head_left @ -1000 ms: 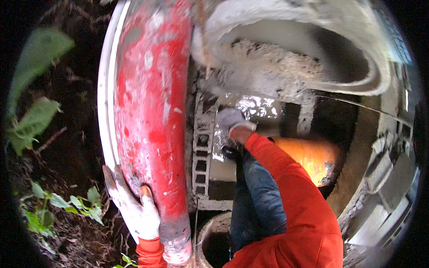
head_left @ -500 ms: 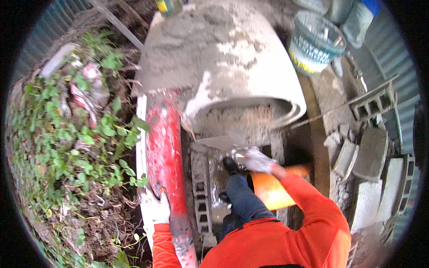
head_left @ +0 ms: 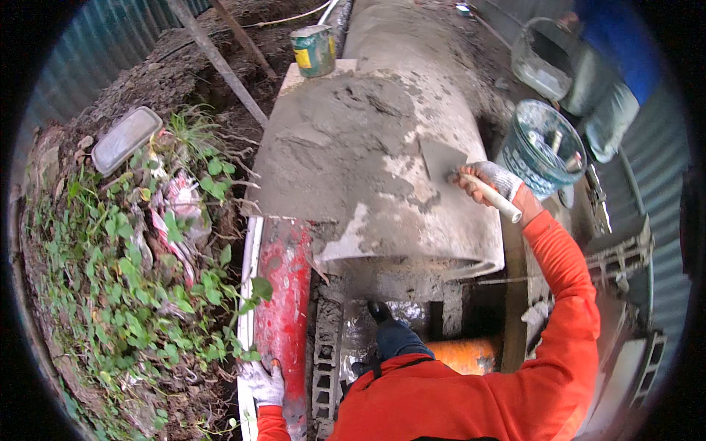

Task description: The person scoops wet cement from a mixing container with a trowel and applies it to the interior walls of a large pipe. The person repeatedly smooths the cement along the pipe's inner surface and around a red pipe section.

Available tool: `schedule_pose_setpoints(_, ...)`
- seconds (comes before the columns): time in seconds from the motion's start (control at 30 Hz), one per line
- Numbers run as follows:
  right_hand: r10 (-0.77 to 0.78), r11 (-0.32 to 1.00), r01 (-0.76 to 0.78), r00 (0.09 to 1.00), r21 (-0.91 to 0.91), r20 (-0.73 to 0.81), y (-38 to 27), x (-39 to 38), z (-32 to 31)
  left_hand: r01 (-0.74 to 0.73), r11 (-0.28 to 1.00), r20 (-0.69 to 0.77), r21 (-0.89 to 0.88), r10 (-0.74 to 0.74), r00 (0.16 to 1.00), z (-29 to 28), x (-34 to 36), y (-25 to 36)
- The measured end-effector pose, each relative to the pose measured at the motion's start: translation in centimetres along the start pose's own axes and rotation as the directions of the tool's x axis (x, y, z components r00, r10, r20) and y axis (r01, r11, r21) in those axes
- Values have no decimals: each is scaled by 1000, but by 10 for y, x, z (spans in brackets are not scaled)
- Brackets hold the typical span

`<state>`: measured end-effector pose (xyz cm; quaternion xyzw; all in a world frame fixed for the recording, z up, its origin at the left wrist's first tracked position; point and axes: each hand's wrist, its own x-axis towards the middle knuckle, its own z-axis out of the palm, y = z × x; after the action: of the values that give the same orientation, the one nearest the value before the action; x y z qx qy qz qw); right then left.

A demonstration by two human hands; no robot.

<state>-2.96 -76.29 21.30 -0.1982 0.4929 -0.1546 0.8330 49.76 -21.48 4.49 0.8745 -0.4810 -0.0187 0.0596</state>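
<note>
In my right hand [head_left: 490, 182], gloved with the fingertips showing, is the pale handle of a trowel [head_left: 441, 158]. Its flat grey blade lies against the right side of a large concrete pipe [head_left: 460, 213]. Wet grey mortar [head_left: 346, 140] coats the pipe's top and left side, while paler patches show on the right. Low on the left, my gloved left hand [head_left: 263, 382] rests with fingers apart on a red pipe [head_left: 283, 294] and the white strip [head_left: 246, 331] along it. Some left fingertips are hard to make out.
A bucket with tools [head_left: 540, 151] stands right of the pipe, near a co-worker's legs [head_left: 607, 110]. A small green pot [head_left: 314, 51] sits at the mortar's far edge. Leafy plants [head_left: 140, 294] cover the left bank. Below lie hollow blocks [head_left: 325, 367] and an orange pipe [head_left: 463, 356].
My right hand has carried the trowel up from below the pipe's mouth to its upper right side. The view has shifted, showing more of the far end. My left hand stays on the red pipe.
</note>
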Motion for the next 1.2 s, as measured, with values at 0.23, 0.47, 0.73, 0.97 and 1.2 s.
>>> schedule_pose_setpoints(0.23,-155,922,191,979,-336,131,-46,172,105,-4,991,-145,134,23,989,37,-19,-35)
schedule_pose_setpoints(0.47,-203,920,235,970,-314,133,-57,223,118,109,993,156,39,-113,981,-16,14,22)
schedule_pose_setpoints(0.73,-341,903,396,897,-168,283,-22,207,118,91,995,80,39,-94,992,8,0,6)
schedule_pose_setpoints(0.97,-277,945,300,946,-128,169,-26,180,126,248,965,191,81,-259,947,18,-2,-1)
schedule_pose_setpoints(1.2,-424,881,408,905,-240,-19,-8,131,144,41,999,-137,20,-38,990,18,-10,-14)
